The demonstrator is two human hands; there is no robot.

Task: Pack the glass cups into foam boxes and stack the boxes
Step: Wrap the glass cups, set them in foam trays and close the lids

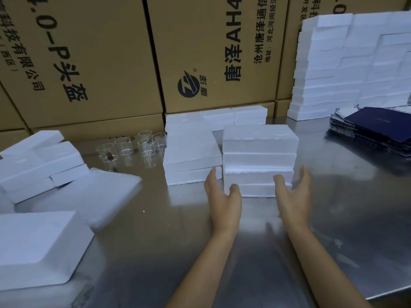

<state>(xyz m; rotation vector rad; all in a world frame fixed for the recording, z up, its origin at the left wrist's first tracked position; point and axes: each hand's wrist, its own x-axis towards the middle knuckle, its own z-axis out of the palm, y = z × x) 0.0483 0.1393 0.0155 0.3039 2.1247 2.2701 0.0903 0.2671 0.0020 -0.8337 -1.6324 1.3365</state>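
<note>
At the centre of the steel table [333,174], a stack of foam boxes [259,161] stands squarely layered, with a lower stack of foam boxes [191,152] just beside it on the left. The left hand [223,196] and right hand [293,194] flank the base of the centre stack, fingers straight and spread, gripping nothing (whether the palms actually touch the foam cannot be told). Glass cups [133,146] cluster unpacked behind and to the left, near the cardboard cartons [100,63]. Loose foam pieces [37,161] lie at far left; a tall foam pile [347,63] and dark blue sheets [373,130] occupy the right.
</note>
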